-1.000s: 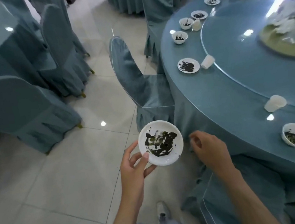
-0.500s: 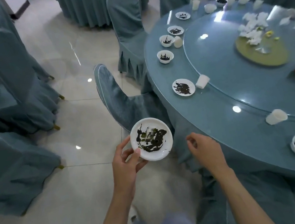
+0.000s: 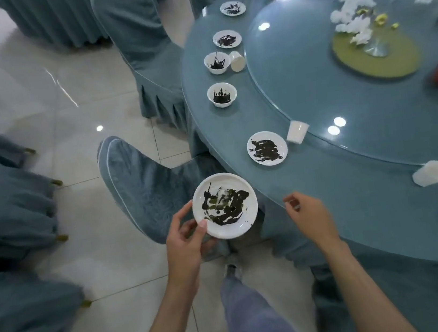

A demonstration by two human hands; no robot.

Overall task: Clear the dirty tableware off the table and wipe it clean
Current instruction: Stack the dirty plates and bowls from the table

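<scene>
Head view: the left hand point(image 3: 185, 245) grips a white round ceramic plate point(image 3: 225, 205), smeared with dark sauce, by its near rim. The plate is held in the air just outside the near-left edge of the round blue-clothed table point(image 3: 326, 178). The right hand point(image 3: 309, 215), fingers loosely curled and holding nothing, hovers over that edge. A blue-covered chair point(image 3: 144, 182) stands against the table beside the held plate, and pale tiled floor point(image 3: 76, 101) lies open to its left. A second smeared white plate point(image 3: 266, 147) lies near the table edge, with a tipped white cup point(image 3: 297, 131) just beside it.

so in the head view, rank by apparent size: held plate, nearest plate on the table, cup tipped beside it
1. held plate, though it is closest to the camera
2. nearest tabletop plate
3. tipped cup
The two plates could truly be the same size; nearness makes that unsure.
</scene>
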